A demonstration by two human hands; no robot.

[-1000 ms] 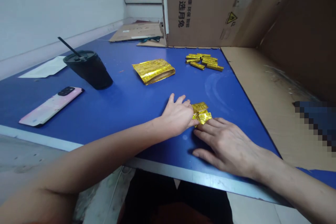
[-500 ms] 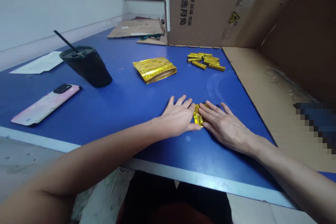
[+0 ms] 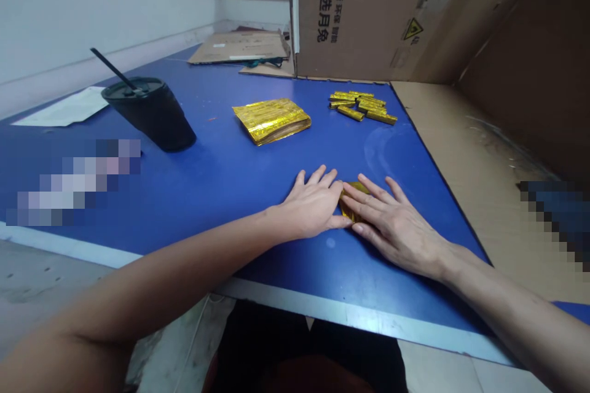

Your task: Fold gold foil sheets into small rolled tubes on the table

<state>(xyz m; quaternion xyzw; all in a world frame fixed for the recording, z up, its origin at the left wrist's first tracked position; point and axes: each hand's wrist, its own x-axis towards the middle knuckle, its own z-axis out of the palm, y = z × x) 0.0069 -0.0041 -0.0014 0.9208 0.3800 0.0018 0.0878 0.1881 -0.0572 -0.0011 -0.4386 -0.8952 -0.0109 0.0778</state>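
Note:
A small sheet of gold foil paper [image 3: 353, 213] lies on the blue table, mostly covered by my hands. My left hand [image 3: 313, 204] rests flat with its fingers spread, its thumb and index fingertip at the sheet's left edge. Over the sheet lies my right hand [image 3: 391, 215], palm down, fingers stretched out and pointing left. Beyond the hands sits a stack of gold foil paper [image 3: 274, 120], its near edge bulging. Farther right is a loose pile of several rolled gold foil tubes [image 3: 359, 105].
A black cup with a straw [image 3: 154, 113] stands left on the blue table [image 3: 221, 178]. White paper [image 3: 59, 109] lies behind it, and a blurred-out object [image 3: 74, 187] in front. Flat cardboard [image 3: 239, 48] lies at the back; a large carton [image 3: 364, 18] rises behind the tubes.
My right hand has slid slightly left over the gold foil sheet, covering more of it, with its fingertips now close to my left hand. My left hand has stayed put.

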